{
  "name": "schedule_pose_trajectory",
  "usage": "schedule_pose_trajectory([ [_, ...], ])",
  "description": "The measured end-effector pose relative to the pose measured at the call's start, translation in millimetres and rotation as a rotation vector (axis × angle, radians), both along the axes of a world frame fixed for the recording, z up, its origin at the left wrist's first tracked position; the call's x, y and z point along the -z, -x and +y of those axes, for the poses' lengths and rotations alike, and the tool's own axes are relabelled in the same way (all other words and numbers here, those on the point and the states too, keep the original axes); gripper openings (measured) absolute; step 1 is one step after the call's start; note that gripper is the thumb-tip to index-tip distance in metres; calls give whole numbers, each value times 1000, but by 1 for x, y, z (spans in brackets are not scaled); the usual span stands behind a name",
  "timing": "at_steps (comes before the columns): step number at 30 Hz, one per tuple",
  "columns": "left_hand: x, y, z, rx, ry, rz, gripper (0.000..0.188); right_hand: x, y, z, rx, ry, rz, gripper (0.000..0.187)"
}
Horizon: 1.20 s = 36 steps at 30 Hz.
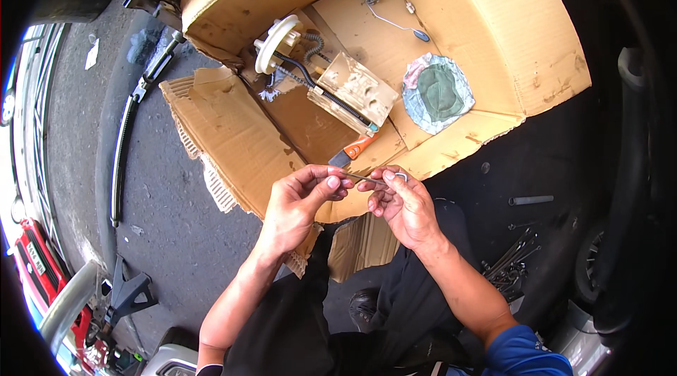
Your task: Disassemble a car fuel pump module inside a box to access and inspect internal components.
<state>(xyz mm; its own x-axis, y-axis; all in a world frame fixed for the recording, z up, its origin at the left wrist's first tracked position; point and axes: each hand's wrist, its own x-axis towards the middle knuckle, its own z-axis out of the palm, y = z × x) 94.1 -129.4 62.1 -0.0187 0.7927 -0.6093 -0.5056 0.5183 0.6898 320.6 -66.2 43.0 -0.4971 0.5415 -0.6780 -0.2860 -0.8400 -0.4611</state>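
Observation:
A thin, dark metal rod [363, 178] spans the gap between my two hands, above the near edge of a cardboard box [486, 45]. My left hand [303, 200] pinches one end between thumb and fingertips. The other end is in the fingers of my right hand [403, 205], where a small pale curved bit shows by the thumb. Inside the box lies a fuel pump module [356, 90] with a round white flange, a cream housing and black ribbed hoses. An orange-handled tool [360, 147] rests close beyond my fingers, its dark end partly behind my left hand.
A float sender with a wire arm [384, 16] and a crumpled blue cloth with a green patch [438, 93] lie in the box. Metal tools [509, 263] are piled on the floor at right, near a grey tube [531, 200]. A black jack stand [130, 291] stands at lower left.

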Motion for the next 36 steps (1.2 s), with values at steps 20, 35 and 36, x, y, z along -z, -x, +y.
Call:
schedule_pose_trajectory([
  [20,-11,-7,-3,-1,3,138,24,8,-1,-8,8,72,-2,32],
  [35,2,3,-14,-179,5,209,20,7,11,-26,-398,-116,51,20],
  [36,2,3,-13,-173,12,221,20,7,11,-26,-397,-116,50,20],
])
